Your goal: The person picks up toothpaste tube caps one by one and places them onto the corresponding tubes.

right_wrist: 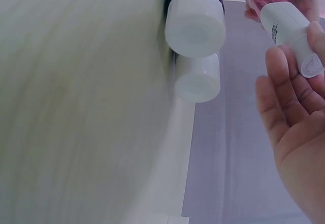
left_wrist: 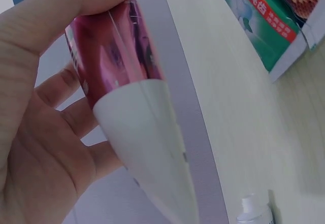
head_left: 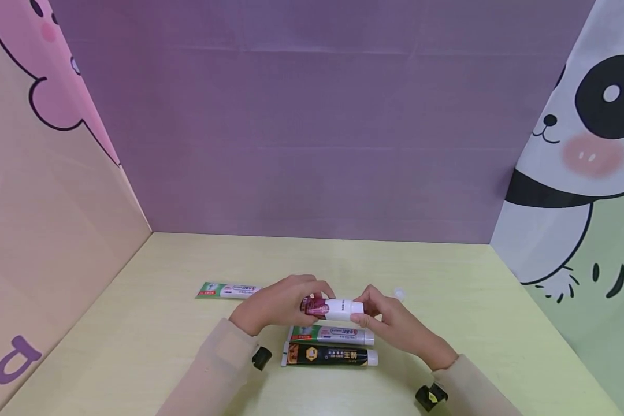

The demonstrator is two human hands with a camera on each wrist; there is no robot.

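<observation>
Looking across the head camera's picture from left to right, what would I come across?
Pink cartoon figure, leftmost green-and-white tube, left hand, maroon-and-white tube, right hand, panda picture.

Table (head_left: pixel 130 346): pale yellow, faint wood grain.
Black tube (head_left: pixel 330 355): flat, nearest the front, white cap (head_left: pixel 372 358) to the right.
Green-and-white tube (head_left: pixel 333 334): just behind, alongside it, capped end also right.
Second green-and-white tube (head_left: pixel 229 290): farther back, left; right end hidden in head view.
Small whitish round piece (head_left: pixel 399 294): back right.
</observation>
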